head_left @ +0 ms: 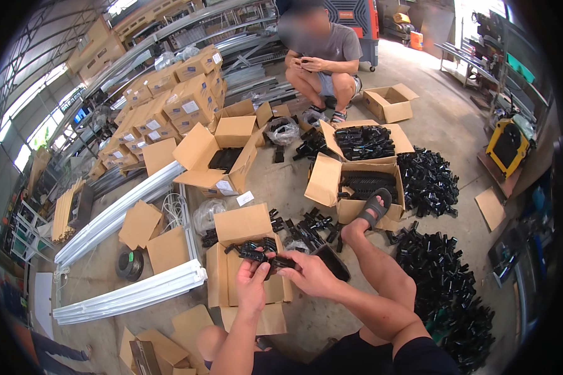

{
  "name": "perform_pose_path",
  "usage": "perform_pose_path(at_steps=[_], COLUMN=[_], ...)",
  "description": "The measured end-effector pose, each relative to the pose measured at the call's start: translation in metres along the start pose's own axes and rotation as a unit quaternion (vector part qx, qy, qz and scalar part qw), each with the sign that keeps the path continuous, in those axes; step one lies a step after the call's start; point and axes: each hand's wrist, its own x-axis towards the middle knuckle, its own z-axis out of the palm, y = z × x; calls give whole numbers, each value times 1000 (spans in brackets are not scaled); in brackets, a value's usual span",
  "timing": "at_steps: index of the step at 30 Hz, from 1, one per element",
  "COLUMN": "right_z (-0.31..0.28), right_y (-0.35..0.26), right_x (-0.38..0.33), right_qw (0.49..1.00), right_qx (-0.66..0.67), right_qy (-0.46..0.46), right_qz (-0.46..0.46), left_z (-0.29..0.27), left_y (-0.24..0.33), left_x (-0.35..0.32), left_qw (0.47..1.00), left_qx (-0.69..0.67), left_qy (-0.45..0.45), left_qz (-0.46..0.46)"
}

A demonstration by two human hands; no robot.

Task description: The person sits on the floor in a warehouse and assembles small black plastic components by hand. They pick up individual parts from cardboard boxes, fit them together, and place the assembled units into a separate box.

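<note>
My left hand (253, 286) is closed on a small black plastic-looking part (254, 255), raised over an open cardboard box (218, 275). Close beside it, my right hand (309, 275) pinches another black part (284, 262). The two parts meet or nearly touch; I cannot tell whether they are joined. More black parts (271, 244) show behind my fingers, at the box's far side. Loose black parts (309, 225) lie on the floor just beyond, with a dark tray-like piece (333, 262) right of my right hand.
Large heaps of black parts (447, 281) spread on the right. Open boxes (324, 178) holding similar parts stand ahead, and another box (197, 153) is at far left. White metal profiles (134, 290) lie left. A co-worker (331, 56) squats at the back, hands together. Stacked cartons (187, 103) stand behind.
</note>
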Motion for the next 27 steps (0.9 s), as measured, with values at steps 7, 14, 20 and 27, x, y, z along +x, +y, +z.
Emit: perform_pose_path(at_steps=[7, 14, 20, 27], right_z=[4, -20, -33, 11], right_y=[11, 57, 212, 276], right_x=[1, 36, 41, 48], right_qw=[996, 983, 958, 912], right_qx=[21, 134, -81, -288], right_qy=[14, 108, 118, 65], right_qz=[-82, 61, 248, 286], left_z=[-4, -26, -38, -63], left_y=[3, 22, 10, -6], left_x=[-5, -1, 6, 8], left_qw=[998, 998, 996, 956], left_qx=[61, 24, -28, -176], left_qy=[18, 57, 57, 149], left_qz=[31, 6, -55, -182])
